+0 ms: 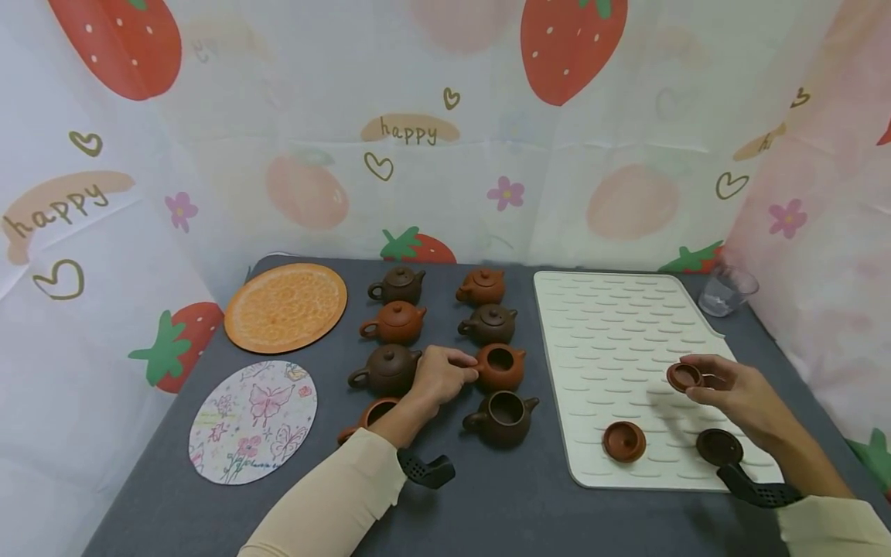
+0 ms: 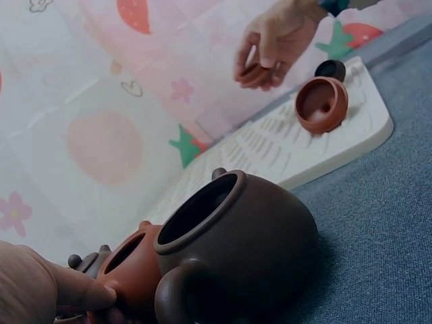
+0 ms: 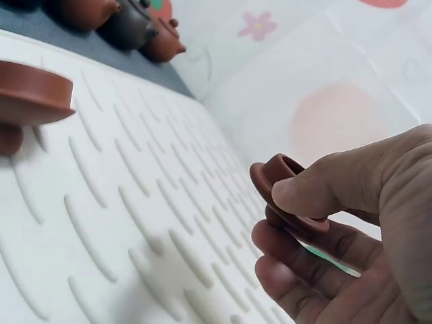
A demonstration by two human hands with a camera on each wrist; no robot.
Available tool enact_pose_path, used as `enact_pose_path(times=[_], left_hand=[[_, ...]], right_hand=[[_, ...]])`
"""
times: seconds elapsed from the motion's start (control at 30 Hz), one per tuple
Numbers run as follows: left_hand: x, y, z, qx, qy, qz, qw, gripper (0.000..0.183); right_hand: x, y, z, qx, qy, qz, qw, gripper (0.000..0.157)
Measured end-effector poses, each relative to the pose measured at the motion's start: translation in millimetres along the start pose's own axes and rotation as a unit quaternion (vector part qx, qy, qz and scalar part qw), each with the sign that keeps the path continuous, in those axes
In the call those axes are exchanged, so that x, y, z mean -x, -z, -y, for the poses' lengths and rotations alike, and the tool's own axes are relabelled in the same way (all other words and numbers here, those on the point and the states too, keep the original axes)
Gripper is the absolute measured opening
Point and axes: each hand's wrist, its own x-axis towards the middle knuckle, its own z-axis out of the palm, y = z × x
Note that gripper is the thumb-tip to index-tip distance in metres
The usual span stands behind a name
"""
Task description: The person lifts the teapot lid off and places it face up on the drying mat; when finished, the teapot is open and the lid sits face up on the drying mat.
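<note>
My left hand (image 1: 440, 377) pinches the handle of a lidless reddish-brown teapot (image 1: 503, 370), which sits on the table in the right column of teapots. In front of it stands a dark brown lidless teapot (image 1: 503, 422), large in the left wrist view. Over the white mat, my right hand (image 1: 739, 393) holds a reddish-brown teapot lid (image 3: 283, 189) between thumb and fingers, its hollow underside up in the head view. Below on the mat lie another reddish lid (image 1: 624, 442) and a dark lid (image 1: 720, 447), both underside up. My left forearm partly hides a lidless reddish teapot (image 1: 379, 411).
Several lidded teapots stand in two columns behind, among them a dark one (image 1: 493, 323). The white ridged mat (image 1: 592, 309) covers the right side, with a clear cup (image 1: 725, 290) at its far corner. Left lie an orange round mat (image 1: 285, 307) and a butterfly-patterned one (image 1: 253, 422).
</note>
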Motion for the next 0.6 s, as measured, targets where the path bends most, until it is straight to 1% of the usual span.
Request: enact_pose_path(times=[0.13, 0.27, 0.37, 0.6], left_hand=[[-0.6, -0.2, 0.4, -0.002, 0.001, 0.0, 1.0, 0.007], [-0.8, -0.4, 0.4, -0.002, 0.001, -0.001, 1.0, 0.006], [-1.0, -0.5, 0.6, -0.002, 0.001, -0.001, 1.0, 0.006], [-1.6, -0.7, 0.8, -0.003, 0.002, -0.002, 1.0, 0.006]], right_hand=[[0.8, 1.5, -6.6, -0.016, -0.008, 0.013, 1.0, 0.043], [0.9, 2.4, -12.2, -0.015, -0.029, 0.021, 0.999, 0.044], [-0.1, 3.3, -15.8, -0.008, -0.041, 0.031, 0.999, 0.045], [-3.1, 4.0, -21.7, 0.025, -0.047, 0.065, 0.996, 0.049]])
